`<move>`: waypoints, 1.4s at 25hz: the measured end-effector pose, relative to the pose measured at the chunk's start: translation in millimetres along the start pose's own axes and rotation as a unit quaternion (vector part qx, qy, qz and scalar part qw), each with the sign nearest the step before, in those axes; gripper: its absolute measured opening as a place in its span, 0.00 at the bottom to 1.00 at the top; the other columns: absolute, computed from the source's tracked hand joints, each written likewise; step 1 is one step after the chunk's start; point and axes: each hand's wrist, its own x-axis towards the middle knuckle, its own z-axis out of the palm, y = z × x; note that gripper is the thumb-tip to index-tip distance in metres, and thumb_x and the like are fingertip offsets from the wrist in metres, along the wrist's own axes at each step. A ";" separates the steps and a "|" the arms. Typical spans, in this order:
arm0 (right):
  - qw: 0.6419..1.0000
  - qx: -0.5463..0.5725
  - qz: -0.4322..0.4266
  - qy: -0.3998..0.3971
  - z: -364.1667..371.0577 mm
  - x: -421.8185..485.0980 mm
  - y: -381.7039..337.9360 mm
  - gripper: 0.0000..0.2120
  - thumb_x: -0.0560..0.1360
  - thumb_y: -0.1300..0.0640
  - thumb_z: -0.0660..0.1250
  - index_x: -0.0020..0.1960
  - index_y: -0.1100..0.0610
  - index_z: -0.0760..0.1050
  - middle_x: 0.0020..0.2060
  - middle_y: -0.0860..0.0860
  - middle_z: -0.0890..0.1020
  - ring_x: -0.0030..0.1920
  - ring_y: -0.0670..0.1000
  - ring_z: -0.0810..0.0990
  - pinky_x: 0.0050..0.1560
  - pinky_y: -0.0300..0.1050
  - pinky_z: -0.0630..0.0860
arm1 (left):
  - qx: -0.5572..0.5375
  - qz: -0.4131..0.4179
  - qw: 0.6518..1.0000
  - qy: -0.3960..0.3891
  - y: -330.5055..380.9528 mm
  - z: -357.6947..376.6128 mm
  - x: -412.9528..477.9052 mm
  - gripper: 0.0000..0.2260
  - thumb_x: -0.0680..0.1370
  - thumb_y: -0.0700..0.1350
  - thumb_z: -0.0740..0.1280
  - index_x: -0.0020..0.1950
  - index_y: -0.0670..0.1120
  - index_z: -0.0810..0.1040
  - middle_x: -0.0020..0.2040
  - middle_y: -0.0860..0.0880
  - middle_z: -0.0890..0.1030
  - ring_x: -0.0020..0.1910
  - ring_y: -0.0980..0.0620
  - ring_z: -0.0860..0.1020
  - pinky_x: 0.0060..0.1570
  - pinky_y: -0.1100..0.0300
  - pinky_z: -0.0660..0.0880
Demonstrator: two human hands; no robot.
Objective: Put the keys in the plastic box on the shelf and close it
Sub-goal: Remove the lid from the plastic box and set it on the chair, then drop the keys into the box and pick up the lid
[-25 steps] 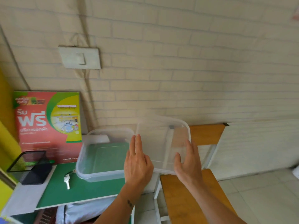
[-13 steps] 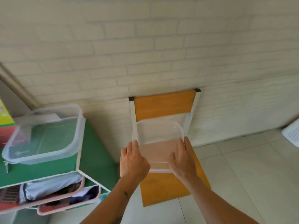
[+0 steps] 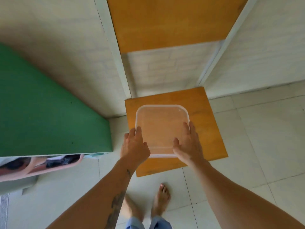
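Observation:
The clear plastic lid of the box lies flat over the orange seat of a chair. My left hand grips its near left edge and my right hand rests on its near right edge. Whether the lid touches the seat I cannot tell. The plastic box and the keys are out of view.
The green top of the shelf fills the left side, with pink bins of dark items under it. The chair's orange backrest stands against the pale brick wall. My bare feet stand on the white tiled floor.
I have carried the lid away from the box on the shelf, to the right and down over the chair seat. The view has tilted down, and the box and keys have left the frame.

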 end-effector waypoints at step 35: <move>0.935 0.154 -0.320 0.008 -162.8 -164.5 -376.6 0.28 0.80 0.50 0.60 0.78 0.53 0.57 0.77 0.51 0.63 0.76 0.51 0.61 0.75 0.51 0.59 | -0.275 -0.040 0.868 0.412 -107.0 -366.3 -212.2 0.12 0.75 0.40 0.62 0.50 0.50 0.83 0.45 0.49 0.85 0.44 0.46 0.82 0.46 0.59 0.75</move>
